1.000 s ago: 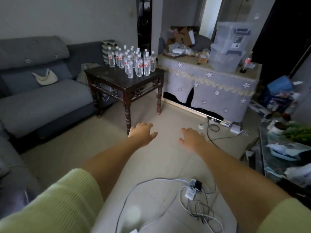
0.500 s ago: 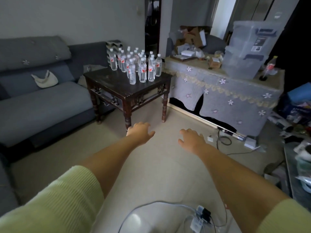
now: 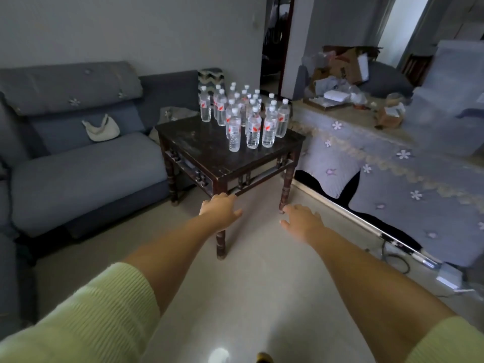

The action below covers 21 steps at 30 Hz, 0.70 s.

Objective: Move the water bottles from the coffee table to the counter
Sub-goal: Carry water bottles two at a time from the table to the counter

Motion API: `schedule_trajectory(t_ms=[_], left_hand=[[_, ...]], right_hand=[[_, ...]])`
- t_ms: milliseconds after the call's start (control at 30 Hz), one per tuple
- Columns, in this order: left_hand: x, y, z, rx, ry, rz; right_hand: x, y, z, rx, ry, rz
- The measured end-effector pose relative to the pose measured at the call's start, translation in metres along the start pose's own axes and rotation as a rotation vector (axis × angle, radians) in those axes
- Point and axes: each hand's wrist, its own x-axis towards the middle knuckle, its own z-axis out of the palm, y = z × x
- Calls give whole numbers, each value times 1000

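Note:
Several clear water bottles (image 3: 243,119) with white caps and red-and-white labels stand upright in a cluster on the far half of a dark wooden coffee table (image 3: 207,150). My left hand (image 3: 220,209) reaches forward, palm down with fingers apart, in front of the table's near corner and holding nothing. My right hand (image 3: 301,221) is stretched out beside it, also palm down and empty, over the floor near the table's right leg. To the right stands the counter (image 3: 387,158), draped in a grey cloth with white flowers.
A grey sofa (image 3: 78,166) fills the left side, with a white bag on its seat. Cardboard boxes, papers and a clear storage bin (image 3: 450,100) crowd the counter top. Cables and a white adapter (image 3: 449,280) lie on the floor at the counter's foot.
The view has come closer to the coffee table, and the bottles look larger. Both hands stay outstretched and empty. The cable tangle on the floor has dropped out of view.

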Motion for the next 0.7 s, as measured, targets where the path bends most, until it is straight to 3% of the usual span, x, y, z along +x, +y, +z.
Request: schedule_trajectory(t_ms=[400,700], left_hand=[[191,-58,-55,-104,100,-215],[269,-123,-67,-109,41,-308]], right_hand=[[236,-29,-64,-17,1,-177],[345,-92,-66,-60,-99,-274]])
